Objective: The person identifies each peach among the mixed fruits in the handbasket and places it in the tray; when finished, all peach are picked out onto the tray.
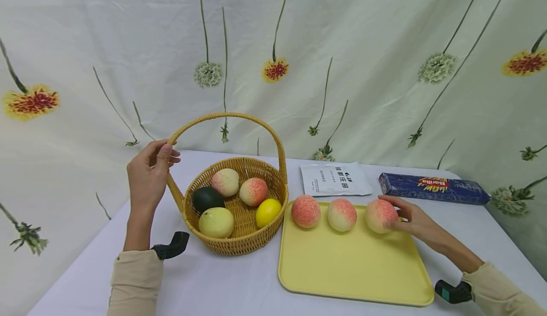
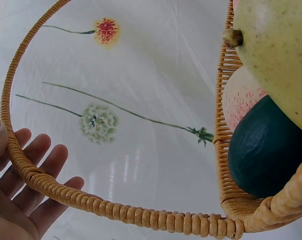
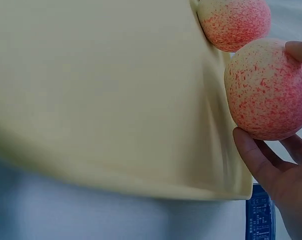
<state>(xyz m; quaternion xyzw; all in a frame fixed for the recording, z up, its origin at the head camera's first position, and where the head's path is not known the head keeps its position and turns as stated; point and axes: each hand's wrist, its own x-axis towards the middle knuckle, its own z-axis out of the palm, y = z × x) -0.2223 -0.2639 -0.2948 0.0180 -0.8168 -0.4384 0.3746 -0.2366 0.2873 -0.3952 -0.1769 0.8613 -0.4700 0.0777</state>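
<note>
My left hand [image 1: 149,171] holds the wicker basket's handle [image 1: 226,115] on its left side, thumb in front and fingers [image 2: 38,150] behind it. Inside the basket [image 1: 239,245] lie two peaches [image 1: 225,182] [image 1: 254,191], a dark green oval fruit [image 1: 207,199], a pale yellow-green round fruit [image 1: 216,222] and a yellow lemon [image 1: 268,212]. At the far right corner of the yellow tray [image 1: 350,268], my right hand [image 1: 416,221] grips a pink-and-cream peach [image 3: 268,90] between thumb and fingers. Two more peaches [image 1: 305,211] [image 1: 342,215] sit in a row left of it along the tray's back edge.
Behind the tray lie a white printed packet [image 1: 335,179] and a blue Barilla box [image 1: 433,188]. A flower-patterned cloth [image 1: 273,31] hangs at the back of the white-covered table [image 1: 231,282]. The basket stands close to the tray's left edge.
</note>
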